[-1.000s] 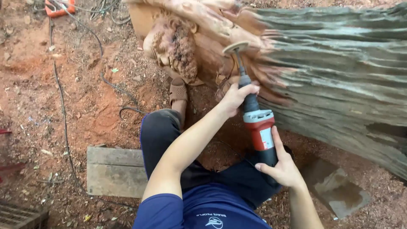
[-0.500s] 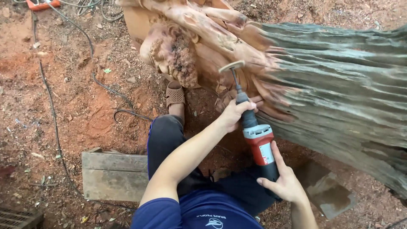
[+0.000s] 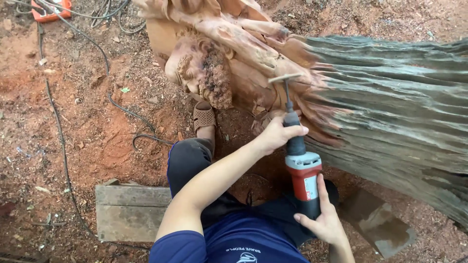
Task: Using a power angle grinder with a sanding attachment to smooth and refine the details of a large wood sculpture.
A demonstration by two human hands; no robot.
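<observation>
The red and grey power grinder (image 3: 303, 175) sits right of centre in the frame, its thin shaft running up to a small flat disc (image 3: 285, 78) that meets the reddish carved wood (image 3: 229, 58) where the carving gives way to rough grey trunk (image 3: 404, 122). The left hand (image 3: 275, 134) wraps closed around the black neck of the tool, close to the shaft, which looks like a way to steer the tip finely. The right hand (image 3: 324, 221) cups the rear of the body from below, fingers curled on it, bearing its weight. A carved curly head (image 3: 204, 73) lies just left of the disc, near enough to be in the way of any sideways slip. A sandalled foot (image 3: 204, 119) rests below that head. At lower left is a wooden plank (image 3: 129, 209); black cables (image 3: 63, 141) trail across the red earth toward an orange tool (image 3: 51, 9) at upper left. A flat slab (image 3: 385, 229) lies at lower right
</observation>
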